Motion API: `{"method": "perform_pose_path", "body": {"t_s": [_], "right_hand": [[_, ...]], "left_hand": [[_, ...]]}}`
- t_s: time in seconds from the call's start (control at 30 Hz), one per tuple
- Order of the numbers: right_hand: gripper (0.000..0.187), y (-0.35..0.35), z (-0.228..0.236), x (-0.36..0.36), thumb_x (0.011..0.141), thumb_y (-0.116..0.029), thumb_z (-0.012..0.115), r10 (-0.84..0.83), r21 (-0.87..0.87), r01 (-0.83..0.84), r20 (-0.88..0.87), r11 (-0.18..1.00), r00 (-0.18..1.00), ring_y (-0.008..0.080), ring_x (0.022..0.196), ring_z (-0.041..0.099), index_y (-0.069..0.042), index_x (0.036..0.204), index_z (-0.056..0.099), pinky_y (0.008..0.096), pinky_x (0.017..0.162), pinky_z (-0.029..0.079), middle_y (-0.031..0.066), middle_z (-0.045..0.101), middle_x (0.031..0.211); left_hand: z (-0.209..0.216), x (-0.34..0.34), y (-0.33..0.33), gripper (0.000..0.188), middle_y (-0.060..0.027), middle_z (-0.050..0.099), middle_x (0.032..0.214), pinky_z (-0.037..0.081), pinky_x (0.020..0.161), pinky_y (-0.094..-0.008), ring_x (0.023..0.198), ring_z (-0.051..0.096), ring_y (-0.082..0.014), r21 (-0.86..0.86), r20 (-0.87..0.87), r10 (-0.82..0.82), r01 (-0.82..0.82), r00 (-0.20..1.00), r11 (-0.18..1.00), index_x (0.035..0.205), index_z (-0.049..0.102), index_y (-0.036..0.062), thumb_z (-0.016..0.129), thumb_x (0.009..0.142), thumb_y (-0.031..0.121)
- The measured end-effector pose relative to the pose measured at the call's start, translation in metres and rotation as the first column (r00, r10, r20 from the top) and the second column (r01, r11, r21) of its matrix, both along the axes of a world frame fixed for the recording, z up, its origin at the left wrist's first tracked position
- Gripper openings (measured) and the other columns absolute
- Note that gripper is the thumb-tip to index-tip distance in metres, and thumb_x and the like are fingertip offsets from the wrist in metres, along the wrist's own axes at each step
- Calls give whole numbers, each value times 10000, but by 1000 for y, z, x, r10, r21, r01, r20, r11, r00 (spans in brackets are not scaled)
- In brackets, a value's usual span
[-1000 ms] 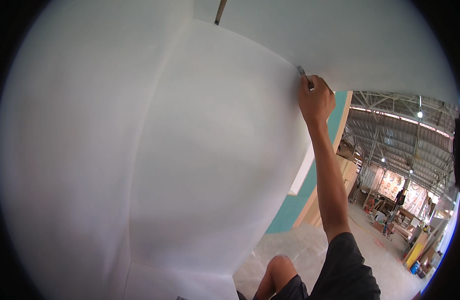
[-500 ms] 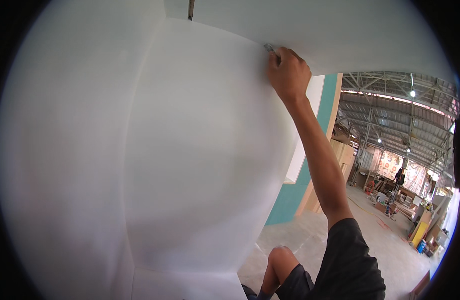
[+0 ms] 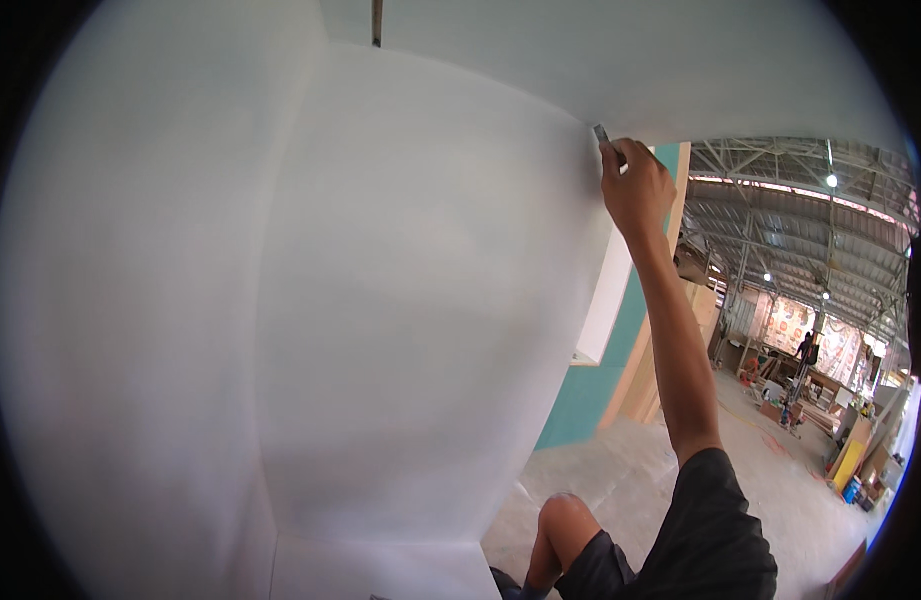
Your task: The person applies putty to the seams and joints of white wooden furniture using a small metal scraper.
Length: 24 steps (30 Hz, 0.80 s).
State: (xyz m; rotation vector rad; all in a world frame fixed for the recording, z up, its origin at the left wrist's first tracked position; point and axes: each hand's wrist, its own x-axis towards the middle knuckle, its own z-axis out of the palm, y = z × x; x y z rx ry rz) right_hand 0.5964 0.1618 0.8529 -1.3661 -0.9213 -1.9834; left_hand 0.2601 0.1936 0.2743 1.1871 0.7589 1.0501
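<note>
My right hand (image 3: 640, 192) is raised along the seam between a white side panel (image 3: 410, 250) and the white panel overhead (image 3: 540, 55), near their outer edge. Pinched between its thumb and fingers is a small flat grey piece (image 3: 601, 133); its tip meets the seam, and its exact kind is too small to make out. The right arm reaches up from a dark short sleeve (image 3: 705, 520). My left hand does not show.
Another white panel (image 3: 150, 300) meets the side panel at a corner on the left. A dark narrow slot (image 3: 377, 25) runs in the overhead panel. Beyond the opening stand a teal panel (image 3: 575, 405) with wooden edging, a concrete floor (image 3: 600, 480) and a cluttered workshop. My bent knee (image 3: 568, 520) is below.
My right hand has slid right and slightly down along the seam, toward the panel's outer edge, with the small grey piece still pinched in it.
</note>
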Motion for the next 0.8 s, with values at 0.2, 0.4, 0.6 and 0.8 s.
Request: {"method": "perform_pose_path", "body": {"t_s": [0.2,0.4,0.6,0.8], "right_hand": [[109,45,1,-42,885,-181,686,129,-98,-111,200,989,971,289,743,680,-81,855,654,421,625,538,65,685,854],[136,88,19,-66,912,-200,654,65,-133,-67,-20,989,998,346,699,658,-79,849,658,443,611,527,81,686,839],[148,22,15,5,908,-230,656,-31,26,28,101,999,994,318,705,684,-88,871,657,431,591,531,62,697,872],[214,-11,13,37,901,-250,703,-121,83,107,188,991,975,215,631,661,-84,784,636,358,520,478,26,686,758]], "left_hand": [[-12,6,1,202,-24,624,740,399,436,-245,555,497,-92,-9,-4,-11,11,1000,1000,1029,703,-24,600,959,136],[-18,-1,8,208,-37,629,746,413,440,-257,552,506,-110,97,-119,14,-2,993,995,1016,705,-24,598,960,145],[-12,5,8,211,-39,635,770,428,459,-262,603,530,-117,75,-74,-18,23,997,997,1011,700,-28,594,957,147],[-13,0,10,212,-35,633,768,428,462,-261,608,527,-119,76,-64,-11,16,998,997,1020,700,-25,596,955,148]]}}
